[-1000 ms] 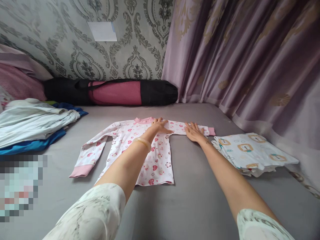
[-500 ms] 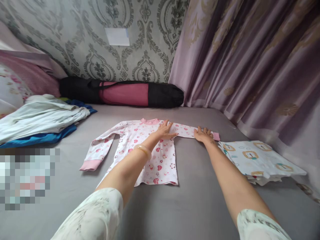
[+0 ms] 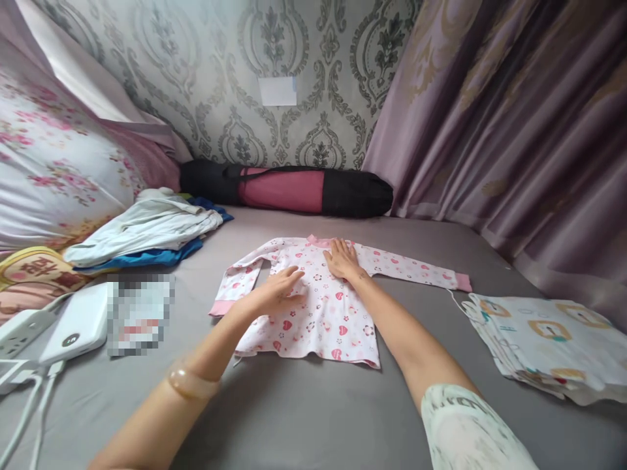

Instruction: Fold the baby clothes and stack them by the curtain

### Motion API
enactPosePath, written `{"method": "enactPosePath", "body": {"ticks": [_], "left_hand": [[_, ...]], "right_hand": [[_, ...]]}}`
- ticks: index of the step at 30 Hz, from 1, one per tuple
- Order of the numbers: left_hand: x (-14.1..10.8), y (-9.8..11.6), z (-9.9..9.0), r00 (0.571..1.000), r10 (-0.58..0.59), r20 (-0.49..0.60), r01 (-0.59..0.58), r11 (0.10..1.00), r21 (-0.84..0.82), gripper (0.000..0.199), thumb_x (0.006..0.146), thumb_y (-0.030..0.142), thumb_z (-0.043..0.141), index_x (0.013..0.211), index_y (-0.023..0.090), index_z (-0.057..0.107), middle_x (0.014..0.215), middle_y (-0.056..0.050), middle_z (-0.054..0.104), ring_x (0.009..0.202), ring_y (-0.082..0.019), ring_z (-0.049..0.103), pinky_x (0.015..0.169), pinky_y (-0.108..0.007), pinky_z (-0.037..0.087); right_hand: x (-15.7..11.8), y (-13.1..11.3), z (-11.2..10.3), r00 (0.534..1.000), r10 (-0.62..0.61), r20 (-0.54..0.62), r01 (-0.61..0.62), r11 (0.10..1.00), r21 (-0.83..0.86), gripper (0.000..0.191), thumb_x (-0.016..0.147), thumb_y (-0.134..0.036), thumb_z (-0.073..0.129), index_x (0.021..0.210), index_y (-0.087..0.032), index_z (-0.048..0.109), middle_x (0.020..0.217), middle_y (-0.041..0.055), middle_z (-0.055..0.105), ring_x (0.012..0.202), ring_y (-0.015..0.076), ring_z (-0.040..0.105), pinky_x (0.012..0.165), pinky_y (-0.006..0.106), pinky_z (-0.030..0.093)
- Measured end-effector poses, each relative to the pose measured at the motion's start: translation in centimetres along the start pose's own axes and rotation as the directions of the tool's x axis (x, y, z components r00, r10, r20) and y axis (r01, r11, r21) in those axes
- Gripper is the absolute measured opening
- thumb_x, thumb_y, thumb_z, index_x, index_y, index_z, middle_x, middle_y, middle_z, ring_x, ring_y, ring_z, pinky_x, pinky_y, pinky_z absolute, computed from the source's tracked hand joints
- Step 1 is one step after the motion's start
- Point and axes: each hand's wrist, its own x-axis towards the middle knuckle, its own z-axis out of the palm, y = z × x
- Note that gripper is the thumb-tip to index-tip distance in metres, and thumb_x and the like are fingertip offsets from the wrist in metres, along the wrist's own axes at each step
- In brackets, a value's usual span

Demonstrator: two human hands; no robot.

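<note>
A child's long-sleeved shirt (image 3: 323,320), white with pink hearts and flowers and pink cuffs, lies spread on the grey bedsheet (image 3: 294,411). Its right-hand sleeve stretches straight out, while the left-hand one bends down towards me. My right hand (image 3: 343,260) rests flat just below the pink collar, fingers extended. Over the left part of the shirt's chest is my left hand (image 3: 281,290), fingers apart and holding nothing; whether it touches the cloth I cannot tell. A pale bangle (image 3: 193,382) circles my left wrist.
Folded printed cloths (image 3: 548,339) are stacked at the right. On the left lie a pile of clothes (image 3: 151,225), a white power bank (image 3: 78,323), a power strip (image 3: 24,333) with cables and a blurred-out packet (image 3: 140,316). A black and pink rolled bag (image 3: 281,189) lies along the wall.
My right hand has moved left from the sleeve to below the collar. My left hand has come back towards me and left across the chest. The view has turned left.
</note>
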Motion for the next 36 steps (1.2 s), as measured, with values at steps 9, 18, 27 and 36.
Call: {"method": "enactPosePath", "body": {"ticks": [9, 18, 27, 36], "left_hand": [[-9.8, -4.0, -1.9, 0.888, -0.407, -0.213, 0.336, 0.892, -0.304, 0.055, 0.084, 0.059, 0.046, 0.13, 0.03, 0.054, 0.134, -0.007, 0.056, 0.111, -0.026, 0.059, 0.09, -0.036, 0.052], [-12.6, -7.0, -1.2, 0.607, -0.768, -0.205, 0.681, 0.635, -0.364, 0.071, 0.073, 0.065, 0.052, 0.124, 0.015, 0.055, 0.101, -0.01, 0.068, 0.094, -0.027, 0.064, 0.081, -0.037, 0.051], [-11.4, -5.7, -1.6, 0.559, -0.818, -0.135, 0.693, 0.55, -0.466, 0.071, 0.07, 0.061, 0.059, 0.121, 0.012, 0.053, 0.096, -0.008, 0.069, 0.093, -0.026, 0.065, 0.078, -0.033, 0.047], [-10.1, -8.6, -1.6, 0.61, -0.792, 0.0, 0.643, 0.496, -0.584, 0.041, 0.064, 0.042, 0.07, 0.091, 0.014, 0.061, 0.064, -0.001, 0.064, 0.061, -0.018, 0.059, 0.051, -0.024, 0.034]], "right_hand": [[1.1, 1.2, -0.2, 0.997, 0.03, 0.07, -0.03, 1.0, 0.009, 0.063, 0.1, -0.043, 0.02, 0.156, -0.013, 0.019, 0.164, 0.0086, 0.01, 0.15, 0.0231, 0.003, 0.12, 0.049, 0.006], [0.8, -7.8, 0.5, 0.967, -0.245, 0.075, 0.241, 0.969, 0.063, 0.06, 0.1, -0.036, 0.022, 0.153, -0.01, 0.025, 0.162, 0.0121, 0.019, 0.149, 0.0233, 0.011, 0.12, 0.045, 0.006], [4.7, -10.6, 2.8, 0.996, -0.081, 0.036, 0.077, 0.994, 0.081, 0.066, 0.101, -0.046, 0.014, 0.153, -0.008, 0.025, 0.162, 0.0126, 0.016, 0.149, 0.024, 0.008, 0.119, 0.045, 0.004], [4.2, -10.9, 3.7, 0.997, -0.061, -0.043, 0.061, 0.998, 0.007, 0.064, 0.101, -0.044, 0.015, 0.153, -0.008, 0.027, 0.161, 0.0094, 0.02, 0.149, 0.0214, 0.012, 0.119, 0.043, 0.005]]}}
